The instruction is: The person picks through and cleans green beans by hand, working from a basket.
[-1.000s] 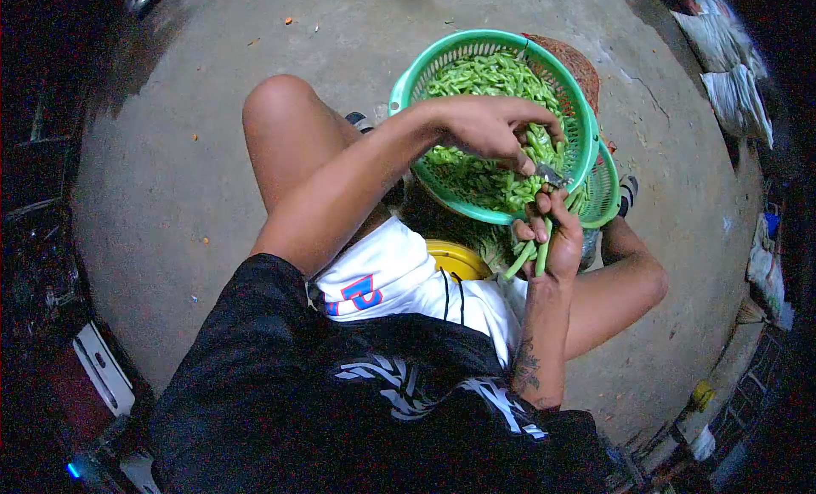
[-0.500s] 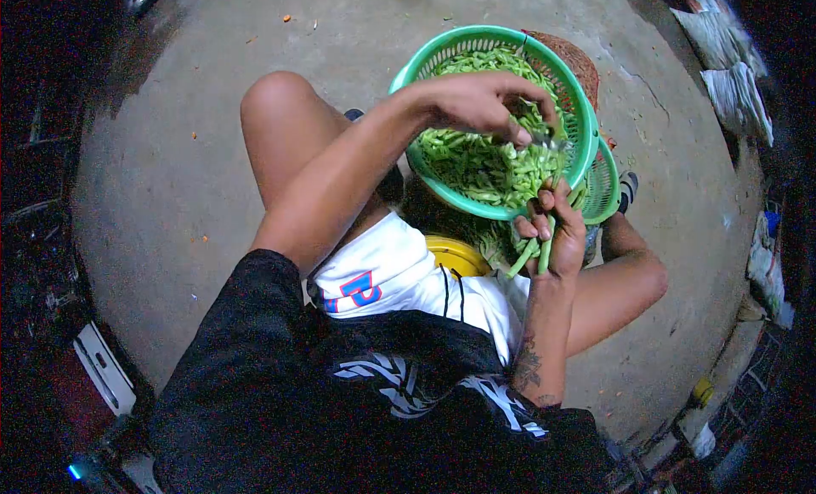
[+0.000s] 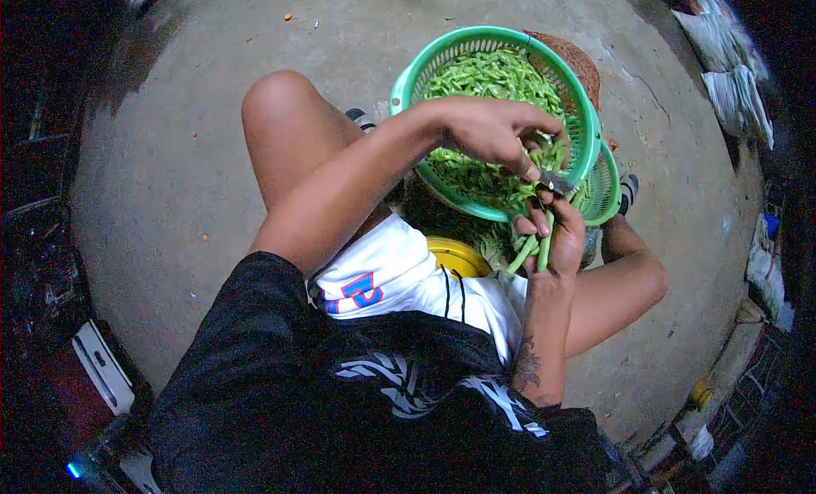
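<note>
My left hand (image 3: pixel 501 137) reaches across over the large green basket (image 3: pixel 406 78), its fingers curled round a small knife (image 3: pixel 557 185) whose dark blade shows above my other hand. My right hand (image 3: pixel 561 239) is closed on a few green beans (image 3: pixel 542 249), their long ends hanging toward my lap. The blade is against or very near the upper ends of these beans; the exact contact is hidden by fingers. Cut bean pieces (image 3: pixel 493 73) fill much of the basket, and several lie beneath my left hand.
A second, smaller green basket (image 3: pixel 605 188) sits partly under the large one. Behind them is a reddish-brown sack (image 3: pixel 578 65). A yellow round container (image 3: pixel 459 256) stands between my legs. White sacks (image 3: pixel 738 103) lie along the right side of the concrete floor (image 3: pixel 195 214).
My left hand has moved down and slightly right with the knife, from above the bean pieces to the beans' upper ends. My right hand has stayed nearly in place.
</note>
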{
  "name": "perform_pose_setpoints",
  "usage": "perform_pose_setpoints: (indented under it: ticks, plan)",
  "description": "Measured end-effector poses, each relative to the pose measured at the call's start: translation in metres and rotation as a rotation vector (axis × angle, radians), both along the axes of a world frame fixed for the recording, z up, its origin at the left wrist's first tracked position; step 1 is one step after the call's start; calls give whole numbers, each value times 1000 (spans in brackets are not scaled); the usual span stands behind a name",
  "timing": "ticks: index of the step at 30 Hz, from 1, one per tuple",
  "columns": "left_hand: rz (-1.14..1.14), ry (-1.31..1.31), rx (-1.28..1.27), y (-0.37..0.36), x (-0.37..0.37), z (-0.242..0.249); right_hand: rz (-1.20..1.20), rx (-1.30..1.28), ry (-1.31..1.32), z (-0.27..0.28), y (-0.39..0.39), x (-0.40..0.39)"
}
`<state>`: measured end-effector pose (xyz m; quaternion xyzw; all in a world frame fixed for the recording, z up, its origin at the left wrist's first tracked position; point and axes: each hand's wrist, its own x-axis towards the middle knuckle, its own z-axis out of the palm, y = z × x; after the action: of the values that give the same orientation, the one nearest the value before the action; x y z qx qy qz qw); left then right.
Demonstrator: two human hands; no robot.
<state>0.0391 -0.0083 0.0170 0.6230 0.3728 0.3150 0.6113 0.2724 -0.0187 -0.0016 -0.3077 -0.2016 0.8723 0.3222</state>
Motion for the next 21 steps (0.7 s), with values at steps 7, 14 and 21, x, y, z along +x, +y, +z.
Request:
perform_pose_setpoints:
  ticks: [7, 14, 21]
  plan:
    - [66, 44, -83, 7, -17, 0, -41, -53, -31, 8, 1, -9]
    - [117, 7, 18, 9, -19, -2, -28, -23, -10, 4, 1, -6]
    - [303, 756, 212, 12, -26, -8, -38, -268, 178, -13, 24, -10]
